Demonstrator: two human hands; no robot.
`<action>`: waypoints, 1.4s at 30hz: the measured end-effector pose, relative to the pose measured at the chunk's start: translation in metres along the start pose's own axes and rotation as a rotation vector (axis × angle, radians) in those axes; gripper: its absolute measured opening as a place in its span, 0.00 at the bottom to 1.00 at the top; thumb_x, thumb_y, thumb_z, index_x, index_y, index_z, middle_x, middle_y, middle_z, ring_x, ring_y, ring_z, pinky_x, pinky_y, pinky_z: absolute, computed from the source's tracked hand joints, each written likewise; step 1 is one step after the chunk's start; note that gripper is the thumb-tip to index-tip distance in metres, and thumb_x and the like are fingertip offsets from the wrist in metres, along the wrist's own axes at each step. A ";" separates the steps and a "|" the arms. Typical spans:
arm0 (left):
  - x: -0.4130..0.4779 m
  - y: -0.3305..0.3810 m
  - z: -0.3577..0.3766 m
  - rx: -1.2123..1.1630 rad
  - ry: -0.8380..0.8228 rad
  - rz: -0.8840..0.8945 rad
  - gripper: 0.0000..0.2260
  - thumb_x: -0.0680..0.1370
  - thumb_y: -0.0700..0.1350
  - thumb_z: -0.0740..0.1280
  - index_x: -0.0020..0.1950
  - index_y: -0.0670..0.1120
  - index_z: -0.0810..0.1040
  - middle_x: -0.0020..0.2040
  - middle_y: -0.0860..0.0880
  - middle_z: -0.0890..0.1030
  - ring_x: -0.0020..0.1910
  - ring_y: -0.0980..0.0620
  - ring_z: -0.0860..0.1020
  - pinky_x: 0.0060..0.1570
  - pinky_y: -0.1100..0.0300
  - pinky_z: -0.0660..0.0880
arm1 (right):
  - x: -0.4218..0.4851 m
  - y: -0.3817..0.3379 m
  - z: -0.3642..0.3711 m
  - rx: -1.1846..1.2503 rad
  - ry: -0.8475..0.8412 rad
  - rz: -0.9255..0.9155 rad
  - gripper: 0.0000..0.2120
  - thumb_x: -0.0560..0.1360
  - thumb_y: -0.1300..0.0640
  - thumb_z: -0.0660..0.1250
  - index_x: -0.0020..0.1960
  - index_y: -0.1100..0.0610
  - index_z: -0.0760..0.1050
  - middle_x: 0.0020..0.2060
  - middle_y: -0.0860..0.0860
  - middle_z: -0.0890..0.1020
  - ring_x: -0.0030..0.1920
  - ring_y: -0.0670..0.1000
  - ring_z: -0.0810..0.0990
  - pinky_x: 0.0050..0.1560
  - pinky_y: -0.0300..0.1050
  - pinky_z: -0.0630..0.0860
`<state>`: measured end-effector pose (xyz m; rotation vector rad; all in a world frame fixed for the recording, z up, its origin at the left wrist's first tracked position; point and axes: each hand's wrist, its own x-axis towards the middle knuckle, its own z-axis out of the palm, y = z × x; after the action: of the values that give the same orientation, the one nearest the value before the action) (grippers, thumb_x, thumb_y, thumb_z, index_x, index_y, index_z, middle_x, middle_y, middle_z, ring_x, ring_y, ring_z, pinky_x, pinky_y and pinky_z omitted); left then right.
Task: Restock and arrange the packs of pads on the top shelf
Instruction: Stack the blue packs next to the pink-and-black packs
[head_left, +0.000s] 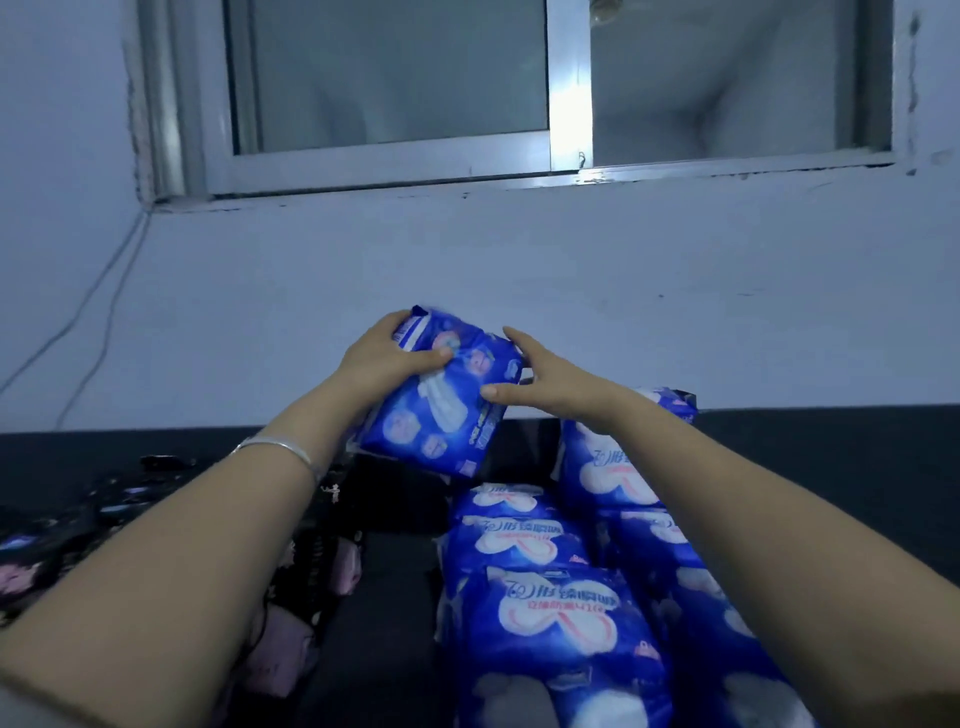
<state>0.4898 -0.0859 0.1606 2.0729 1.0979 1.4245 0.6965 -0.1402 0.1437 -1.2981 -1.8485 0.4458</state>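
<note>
Pack in hand: blue pack of pads (447, 410), raised above the shelf, tilted, its lower left corner lowest, printed front toward the camera.
Left hand (384, 358): grips the pack's upper left corner, fingers wrapped over the top edge, thumb pressed on the front.
Right hand (545, 379): pinches the pack's right edge, thumb on the front, fingers reaching round behind it.
Shelf (831, 467): dark flat top surface, running up to the wall.
Stocked packs (550, 618): same blue kind, two rows on the shelf's right half, overlapping from near the camera toward the wall, print upside down to the viewer.
Rear pack (608, 467): at the far end of the right row, under the right forearm, just beside the raised pack's lower edge; contact between them cannot be told.
Dark packs (62, 545): black with pink marks, piled on the shelf's left part under the left forearm, too dim to read.
Bracelet (275, 447): thin silver band on the left wrist.
Wall (675, 291): pale, scuffed, behind the shelf.
Window (395, 78): metal-framed sliding panes, high on the wall.
Cable (88, 301): thin, hangs down the wall from the window's lower left corner.
</note>
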 end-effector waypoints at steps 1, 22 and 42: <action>-0.002 -0.002 -0.001 0.008 0.026 0.031 0.51 0.51 0.66 0.71 0.72 0.51 0.65 0.64 0.52 0.74 0.59 0.53 0.75 0.62 0.56 0.70 | 0.002 -0.004 0.005 0.105 -0.009 0.058 0.41 0.73 0.41 0.67 0.78 0.46 0.47 0.71 0.47 0.67 0.68 0.52 0.69 0.64 0.49 0.69; -0.020 -0.074 0.023 0.989 0.284 1.113 0.36 0.69 0.71 0.58 0.71 0.54 0.62 0.67 0.47 0.65 0.66 0.43 0.64 0.65 0.38 0.57 | 0.028 -0.011 0.025 0.730 0.181 0.487 0.12 0.68 0.56 0.69 0.51 0.55 0.73 0.39 0.55 0.78 0.36 0.55 0.78 0.40 0.54 0.78; -0.006 -0.061 0.019 -0.761 -0.121 -0.202 0.31 0.71 0.39 0.71 0.71 0.51 0.64 0.62 0.45 0.77 0.52 0.45 0.80 0.46 0.51 0.80 | 0.028 0.018 0.023 0.353 0.167 0.095 0.21 0.71 0.60 0.73 0.61 0.52 0.69 0.51 0.50 0.81 0.46 0.49 0.82 0.41 0.43 0.79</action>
<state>0.4823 -0.0509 0.1070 1.4345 0.5590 1.3167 0.6859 -0.1036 0.1291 -1.1456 -1.4952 0.6607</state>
